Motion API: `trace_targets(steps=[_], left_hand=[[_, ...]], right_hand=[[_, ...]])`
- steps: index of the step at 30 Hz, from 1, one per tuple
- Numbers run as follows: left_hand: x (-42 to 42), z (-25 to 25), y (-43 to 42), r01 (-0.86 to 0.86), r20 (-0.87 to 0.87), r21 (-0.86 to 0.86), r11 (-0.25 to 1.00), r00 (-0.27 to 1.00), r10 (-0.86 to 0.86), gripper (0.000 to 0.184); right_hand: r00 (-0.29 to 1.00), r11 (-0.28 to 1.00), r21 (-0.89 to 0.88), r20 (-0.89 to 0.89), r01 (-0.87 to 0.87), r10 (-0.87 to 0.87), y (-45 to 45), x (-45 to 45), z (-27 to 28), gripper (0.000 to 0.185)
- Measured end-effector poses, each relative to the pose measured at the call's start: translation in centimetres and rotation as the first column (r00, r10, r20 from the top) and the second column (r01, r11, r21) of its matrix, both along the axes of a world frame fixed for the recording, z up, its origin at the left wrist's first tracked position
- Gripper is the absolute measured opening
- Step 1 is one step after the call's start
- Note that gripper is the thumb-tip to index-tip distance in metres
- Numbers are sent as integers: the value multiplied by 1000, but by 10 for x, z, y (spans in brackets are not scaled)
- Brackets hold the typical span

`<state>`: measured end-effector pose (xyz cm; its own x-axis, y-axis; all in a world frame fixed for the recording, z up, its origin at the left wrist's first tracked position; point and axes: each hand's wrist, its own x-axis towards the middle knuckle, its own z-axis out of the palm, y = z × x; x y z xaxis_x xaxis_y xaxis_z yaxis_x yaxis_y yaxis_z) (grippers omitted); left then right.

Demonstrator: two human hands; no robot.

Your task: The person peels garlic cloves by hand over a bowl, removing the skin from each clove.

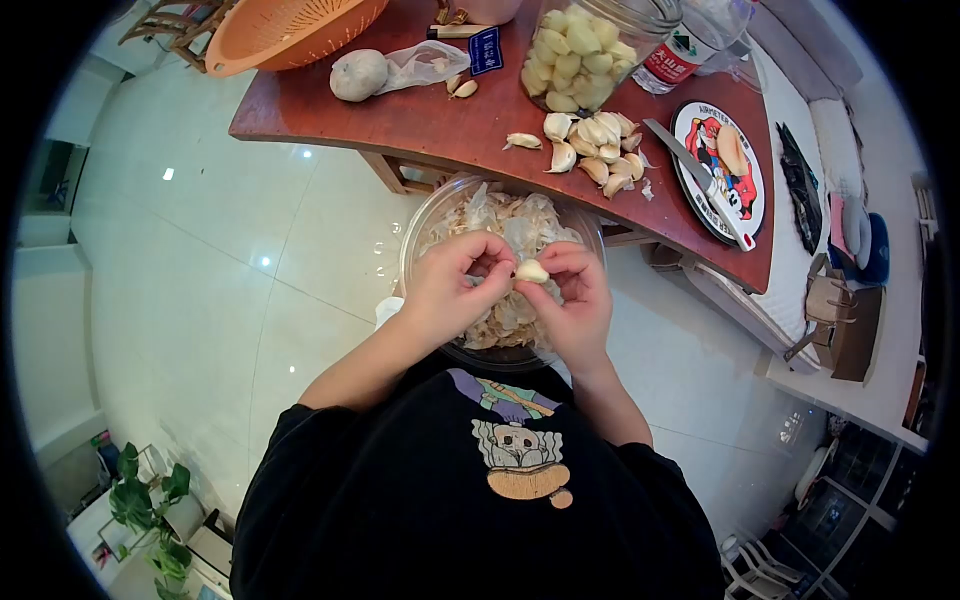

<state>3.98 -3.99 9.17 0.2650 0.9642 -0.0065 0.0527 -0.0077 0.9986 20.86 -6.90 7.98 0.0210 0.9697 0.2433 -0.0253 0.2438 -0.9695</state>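
Observation:
A pale garlic clove is pinched between the thumb and fingers of my right hand. My left hand is closed in a pinch at the clove's left end; what lies between its fingertips is too small to make out. Both hands are over a clear bowl heaped with papery garlic skins. Beyond the bowl, a pile of unpeeled garlic cloves lies at the table's near edge. Behind them stands an open glass jar holding many peeled cloves.
On the red-brown table, a knife rests across a printed plate at right. A red-labelled bottle stands behind it. At left are an orange colander, a whitish round object and a plastic bag.

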Motion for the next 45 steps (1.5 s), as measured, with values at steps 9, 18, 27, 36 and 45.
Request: trace_targets(steps=[9,18,27,36,45], left_hand=[[-1,3,0,19,13,11,1000,1000,-19,9],[-5,15,1,114,-29,32,993,993,-114,14],[-3,20,4,82,-246,374,924,969,13,10],[-2,21,5,81,-278,437,896,959,48,10],[-3,19,6,63,-237,401,914,971,38,9]], right_hand=[[881,949,-194,-452,-248,138,0,8,1,33],[870,950,-181,-472,-256,144,2,8,1,33],[858,919,-277,-502,-280,109,3,13,0,32],[813,890,-302,-571,-341,118,4,14,-1,31],[787,866,-321,-604,-384,125,5,15,-4,30]])
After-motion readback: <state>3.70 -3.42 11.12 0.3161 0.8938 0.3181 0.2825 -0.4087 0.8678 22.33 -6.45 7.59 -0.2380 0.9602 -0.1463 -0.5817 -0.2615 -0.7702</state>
